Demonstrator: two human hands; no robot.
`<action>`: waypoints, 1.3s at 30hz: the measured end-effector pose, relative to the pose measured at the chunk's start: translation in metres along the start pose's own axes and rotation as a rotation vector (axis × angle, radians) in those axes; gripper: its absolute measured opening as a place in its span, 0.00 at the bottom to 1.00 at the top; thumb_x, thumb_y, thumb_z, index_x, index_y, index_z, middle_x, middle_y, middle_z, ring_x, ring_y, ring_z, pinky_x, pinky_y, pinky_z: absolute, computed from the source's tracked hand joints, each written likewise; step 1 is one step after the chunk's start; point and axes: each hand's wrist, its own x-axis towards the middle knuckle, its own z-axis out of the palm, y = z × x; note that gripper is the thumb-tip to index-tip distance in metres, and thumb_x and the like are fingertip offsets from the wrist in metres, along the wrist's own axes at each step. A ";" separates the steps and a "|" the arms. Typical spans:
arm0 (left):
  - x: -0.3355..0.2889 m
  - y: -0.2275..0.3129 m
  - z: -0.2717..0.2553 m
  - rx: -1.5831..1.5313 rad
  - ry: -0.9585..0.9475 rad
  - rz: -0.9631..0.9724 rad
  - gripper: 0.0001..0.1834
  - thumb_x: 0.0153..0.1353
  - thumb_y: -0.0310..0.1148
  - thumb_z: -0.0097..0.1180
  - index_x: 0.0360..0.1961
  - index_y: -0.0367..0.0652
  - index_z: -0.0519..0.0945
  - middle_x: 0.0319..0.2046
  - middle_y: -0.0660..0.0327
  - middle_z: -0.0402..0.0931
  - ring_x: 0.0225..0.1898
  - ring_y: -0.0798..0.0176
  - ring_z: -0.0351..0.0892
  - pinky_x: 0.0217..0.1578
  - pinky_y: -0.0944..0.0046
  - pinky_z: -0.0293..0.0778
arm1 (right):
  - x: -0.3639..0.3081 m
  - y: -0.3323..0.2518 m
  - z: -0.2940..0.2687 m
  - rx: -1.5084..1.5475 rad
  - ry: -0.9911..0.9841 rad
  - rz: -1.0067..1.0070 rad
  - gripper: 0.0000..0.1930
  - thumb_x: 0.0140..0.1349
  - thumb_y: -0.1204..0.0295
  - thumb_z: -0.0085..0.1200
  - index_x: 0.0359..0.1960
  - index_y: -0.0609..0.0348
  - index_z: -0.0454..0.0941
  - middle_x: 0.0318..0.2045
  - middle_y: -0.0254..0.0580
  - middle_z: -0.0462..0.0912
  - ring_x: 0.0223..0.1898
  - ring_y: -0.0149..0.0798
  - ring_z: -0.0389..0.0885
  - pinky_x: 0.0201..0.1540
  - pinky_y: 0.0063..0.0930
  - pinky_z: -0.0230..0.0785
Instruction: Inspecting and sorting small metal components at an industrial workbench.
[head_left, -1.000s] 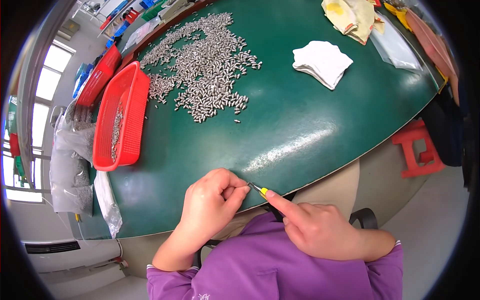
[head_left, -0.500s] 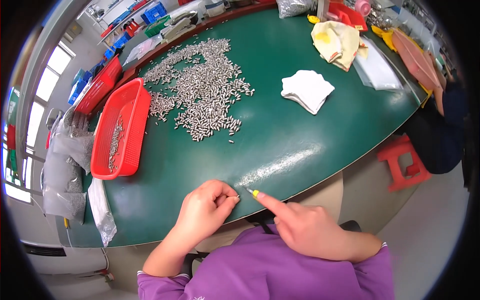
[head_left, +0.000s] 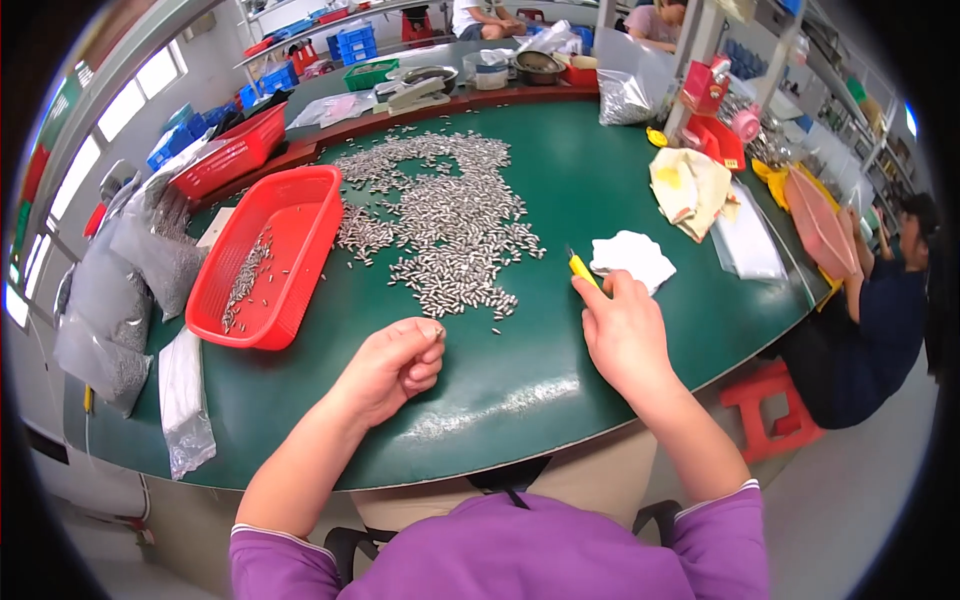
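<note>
My left hand (head_left: 395,370) is closed in a pinch just below the near edge of a broad pile of small silvery metal pins (head_left: 460,225). A tiny metal pin seems to show at its thumb and fingertip, mostly covered. In my right hand (head_left: 630,335) is a slim yellow cutter knife (head_left: 580,268), its thin dark tip pointing away from me. The index finger lies along the knife. Beyond that hand, a folded white cloth (head_left: 635,258) lies on the green table (head_left: 500,400). A single loose pin (head_left: 496,331) lies between my hands.
At the left stands a red plastic basket (head_left: 318,262) with some pins inside. Bags of metal parts (head_left: 105,340) and a flat plastic-wrapped packet (head_left: 185,400) lie beside it. A stained cloth (head_left: 690,190) is at far right. Another person (head_left: 885,300) sits there, holding a pink tray (head_left: 822,225).
Both hands have moved away from the near table edge and farther apart. The right hand with the knife is now beside the white cloth. The view has tilted up.
</note>
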 end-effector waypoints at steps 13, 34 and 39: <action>-0.003 -0.005 -0.016 -0.091 0.043 0.087 0.08 0.67 0.37 0.54 0.37 0.45 0.72 0.26 0.71 0.68 0.23 0.78 0.62 0.23 0.77 0.58 | 0.072 -0.093 0.015 0.754 -0.006 -0.576 0.10 0.47 0.72 0.67 0.29 0.54 0.79 0.49 0.44 0.74 0.55 0.50 0.71 0.56 0.42 0.65; -0.004 -0.010 -0.014 -0.066 0.004 0.056 0.10 0.67 0.35 0.55 0.43 0.40 0.72 0.28 0.68 0.71 0.24 0.76 0.64 0.24 0.75 0.60 | 0.064 -0.083 0.036 0.869 -0.011 -0.589 0.12 0.50 0.75 0.65 0.38 0.49 0.84 0.44 0.39 0.77 0.48 0.44 0.76 0.49 0.34 0.70; -0.004 -0.008 -0.014 -0.032 0.031 0.078 0.09 0.68 0.35 0.54 0.43 0.42 0.73 0.28 0.68 0.71 0.24 0.76 0.65 0.24 0.75 0.60 | 0.063 -0.084 0.032 0.856 0.014 -0.428 0.09 0.52 0.77 0.63 0.36 0.52 0.83 0.43 0.40 0.77 0.44 0.43 0.77 0.46 0.33 0.71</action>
